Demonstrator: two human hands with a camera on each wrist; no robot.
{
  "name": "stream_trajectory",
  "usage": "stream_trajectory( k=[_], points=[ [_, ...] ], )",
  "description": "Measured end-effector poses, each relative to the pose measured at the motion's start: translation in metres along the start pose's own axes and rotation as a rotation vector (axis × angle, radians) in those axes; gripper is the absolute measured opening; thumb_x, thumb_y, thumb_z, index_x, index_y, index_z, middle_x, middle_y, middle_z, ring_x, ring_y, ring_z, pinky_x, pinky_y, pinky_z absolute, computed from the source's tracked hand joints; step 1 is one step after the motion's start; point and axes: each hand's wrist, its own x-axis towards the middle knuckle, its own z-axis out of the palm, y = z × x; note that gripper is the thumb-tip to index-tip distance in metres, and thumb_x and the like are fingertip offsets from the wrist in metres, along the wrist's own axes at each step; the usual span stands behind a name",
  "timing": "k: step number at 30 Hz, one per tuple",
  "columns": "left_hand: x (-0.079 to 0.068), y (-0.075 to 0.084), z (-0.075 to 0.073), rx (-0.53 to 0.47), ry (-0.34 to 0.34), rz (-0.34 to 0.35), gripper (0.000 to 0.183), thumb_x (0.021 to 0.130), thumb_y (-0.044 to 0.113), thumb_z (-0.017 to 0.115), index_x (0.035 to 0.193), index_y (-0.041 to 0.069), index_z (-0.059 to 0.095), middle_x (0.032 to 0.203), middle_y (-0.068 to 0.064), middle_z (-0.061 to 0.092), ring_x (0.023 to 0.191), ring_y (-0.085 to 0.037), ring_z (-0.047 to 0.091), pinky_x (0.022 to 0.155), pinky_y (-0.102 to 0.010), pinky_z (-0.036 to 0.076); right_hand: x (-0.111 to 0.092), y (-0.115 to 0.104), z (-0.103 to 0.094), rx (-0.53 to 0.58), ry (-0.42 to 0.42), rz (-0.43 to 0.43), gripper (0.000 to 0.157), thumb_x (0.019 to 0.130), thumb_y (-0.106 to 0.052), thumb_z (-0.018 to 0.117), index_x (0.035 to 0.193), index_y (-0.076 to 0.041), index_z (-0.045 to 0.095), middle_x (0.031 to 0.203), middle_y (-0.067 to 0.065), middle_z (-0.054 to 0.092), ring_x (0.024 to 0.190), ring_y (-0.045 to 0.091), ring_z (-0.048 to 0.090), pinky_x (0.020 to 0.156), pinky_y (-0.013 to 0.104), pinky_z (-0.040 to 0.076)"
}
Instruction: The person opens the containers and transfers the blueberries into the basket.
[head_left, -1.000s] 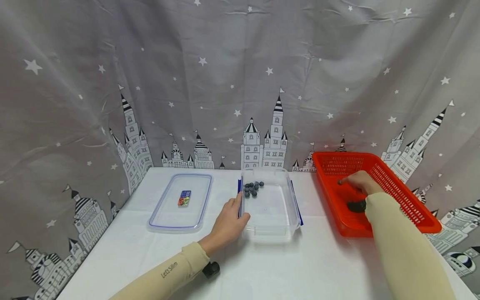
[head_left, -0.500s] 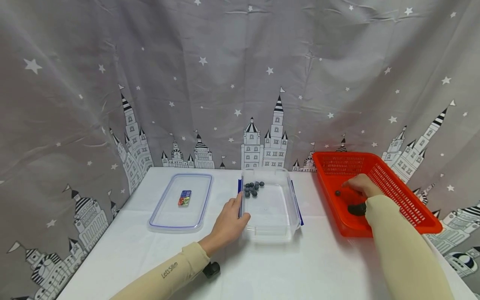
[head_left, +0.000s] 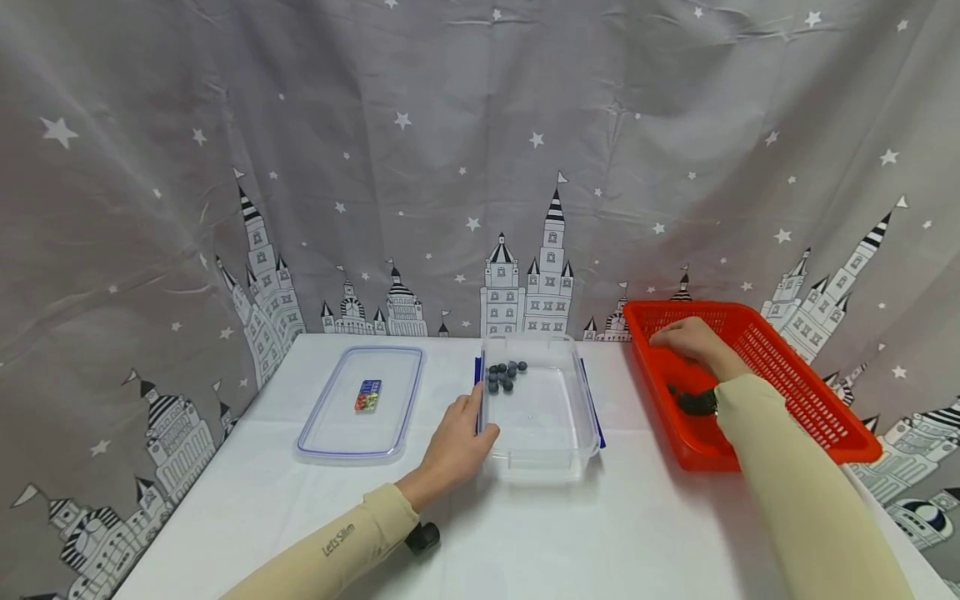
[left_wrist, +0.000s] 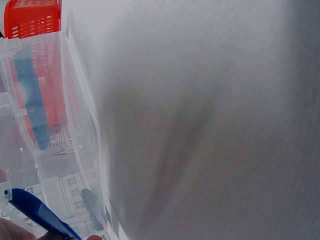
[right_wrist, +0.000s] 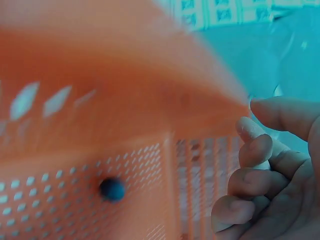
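My left hand (head_left: 452,446) holds the left side of a clear plastic food container (head_left: 551,417), index finger and thumb along its edge. In the left wrist view, fingertips show beside its blue latch (left_wrist: 37,210). Several blueberries (head_left: 501,377) lie in the container's back left corner. At the right, my right hand (head_left: 693,342) is at the left side of a red plastic basket (head_left: 802,408). The right wrist view shows its thumb and index fingertips on either side of the basket's rim, other fingers curled. One blueberry (right_wrist: 112,189) sits in the basket, apart from the fingers.
A clear lid (head_left: 322,429) with a blue seal and a small printed label (head_left: 368,397) lies on the white table (head_left: 525,542), left of the container. Behind the table hangs a grey curtain (head_left: 420,208) with stars and castles.
My right hand first drew back from the blueberry in the basket, then moved left and away from me to the basket's rim. My left hand and the container have stayed in place.
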Motion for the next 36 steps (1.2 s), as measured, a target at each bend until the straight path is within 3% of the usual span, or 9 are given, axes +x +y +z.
stream_trajectory(
  k=[3,6,11,15,20,28,36],
  points=[
    [0.000,0.000,0.000,-0.004,0.000,0.001,0.075,0.093,0.030,0.053,0.159,0.005,0.027,0.138,-0.015,0.053,0.118,-0.026,0.052,0.102,-0.048,0.045,0.000,-0.015,0.003,0.011,-0.007,-0.013,0.048,0.097,-0.025,0.062,0.130,0.010,0.061,0.068,-0.003,0.050,0.054,0.014,0.040,0.056,0.028,0.039],
    [0.000,0.000,0.000,-0.009,0.000,0.003,0.075,0.093,0.030,0.053,0.159,0.005,0.027,0.138,-0.015,0.053,0.119,-0.026,0.052,0.103,-0.048,0.045,0.000,-0.027,0.006,0.049,-0.015,-0.003,0.047,0.099,-0.026,0.061,0.132,0.007,0.062,0.057,-0.005,0.041,0.049,0.013,0.037,0.054,0.028,0.038],
    [0.000,0.000,-0.001,-0.006,-0.003,-0.002,0.076,0.093,0.031,0.052,0.160,0.006,0.026,0.139,-0.014,0.053,0.121,-0.027,0.051,0.105,-0.048,0.044,-0.001,-0.048,0.012,0.104,-0.020,-0.028,0.044,0.099,-0.031,0.061,0.130,0.001,0.064,0.052,-0.007,0.035,0.047,0.014,0.033,0.054,0.030,0.036],
    [0.000,0.000,0.000,-0.001,-0.007,-0.002,0.076,0.093,0.033,0.052,0.160,0.006,0.026,0.141,-0.014,0.052,0.124,-0.027,0.051,0.106,-0.047,0.044,-0.002,-0.067,0.019,0.128,-0.017,-0.057,0.039,0.100,-0.028,0.061,0.128,-0.001,0.066,0.058,-0.005,0.039,0.049,0.015,0.033,0.055,0.032,0.035],
    [0.000,-0.001,-0.001,0.000,-0.011,-0.003,0.076,0.094,0.033,0.052,0.160,0.006,0.025,0.141,-0.014,0.052,0.124,-0.027,0.051,0.106,-0.047,0.043,-0.002,-0.088,0.031,0.114,-0.014,-0.087,0.037,0.100,-0.029,0.060,0.126,-0.004,0.069,0.080,0.001,0.050,0.058,0.016,0.038,0.059,0.029,0.039],
    [0.000,-0.001,-0.001,-0.006,-0.002,0.002,0.075,0.094,0.032,0.052,0.160,0.005,0.026,0.142,-0.015,0.051,0.124,-0.028,0.051,0.106,-0.048,0.044,0.001,-0.114,0.055,0.143,-0.060,-0.114,0.033,0.099,-0.027,0.062,0.122,-0.006,0.071,0.065,-0.002,0.044,0.054,0.014,0.038,0.054,0.026,0.035],
    [0.000,-0.001,0.000,-0.008,0.002,0.005,0.076,0.094,0.032,0.052,0.159,0.005,0.026,0.139,-0.014,0.053,0.117,-0.024,0.051,0.101,-0.046,0.046,0.008,-0.124,0.088,0.230,-0.099,-0.109,0.028,0.096,-0.026,0.067,0.116,-0.008,0.073,0.074,0.002,0.048,0.065,0.017,0.043,0.060,0.026,0.038]
  ],
)
